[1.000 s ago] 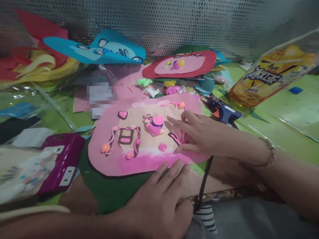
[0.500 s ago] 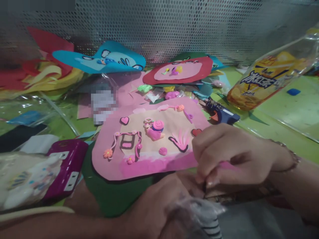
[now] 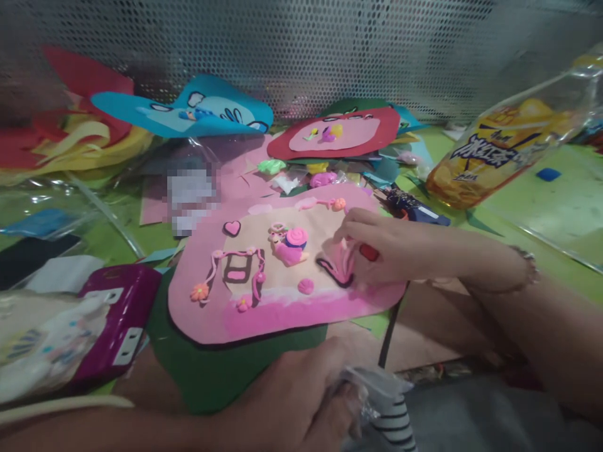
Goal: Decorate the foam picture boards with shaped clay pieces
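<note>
A pink paper picture lies in front of me, decorated with a clay snail, flowers, a shell shape and a pink frond-like clay piece. My right hand reaches over its right side, fingers bent down at the frond. A red heart shows between those fingers; whatever the fingertips hold is too small or hidden to name. Low in the middle, my left hand is closed around a crumpled clear plastic bag, below the picture's front edge.
Dark green paper lies under the picture. At left is a purple-edged case. A tea bottle leans at the right, near a dark blue tool. Behind are clay lumps, a red paper craft and a blue one.
My right hand has left the bag at my left hand and moved up and left onto the picture. My left hand stays low with the bag.
</note>
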`<act>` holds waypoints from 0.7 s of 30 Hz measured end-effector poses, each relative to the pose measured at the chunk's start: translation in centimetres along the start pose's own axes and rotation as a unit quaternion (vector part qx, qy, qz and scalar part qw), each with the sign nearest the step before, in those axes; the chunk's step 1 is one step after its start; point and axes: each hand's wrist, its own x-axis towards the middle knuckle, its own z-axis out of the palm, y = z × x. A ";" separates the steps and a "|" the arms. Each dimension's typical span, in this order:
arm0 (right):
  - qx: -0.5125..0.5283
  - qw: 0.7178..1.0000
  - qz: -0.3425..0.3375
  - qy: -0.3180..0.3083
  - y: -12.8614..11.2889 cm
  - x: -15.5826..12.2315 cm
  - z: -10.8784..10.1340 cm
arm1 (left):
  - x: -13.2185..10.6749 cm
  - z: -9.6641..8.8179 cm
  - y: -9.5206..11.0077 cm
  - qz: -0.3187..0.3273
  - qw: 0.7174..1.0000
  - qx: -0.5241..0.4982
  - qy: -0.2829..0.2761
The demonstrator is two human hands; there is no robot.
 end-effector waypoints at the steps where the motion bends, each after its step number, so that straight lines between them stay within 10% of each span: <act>1: -0.002 1.000 -0.003 -0.015 0.4 0.1 0.2 | -0.1 0.1 -0.1 0.003 1.000 0.014 -0.001; 21: -0.029 0.998 0.032 -0.036 0.9 0.6 1.2 | -0.9 0.3 1.8 0.003 0.995 0.086 0.052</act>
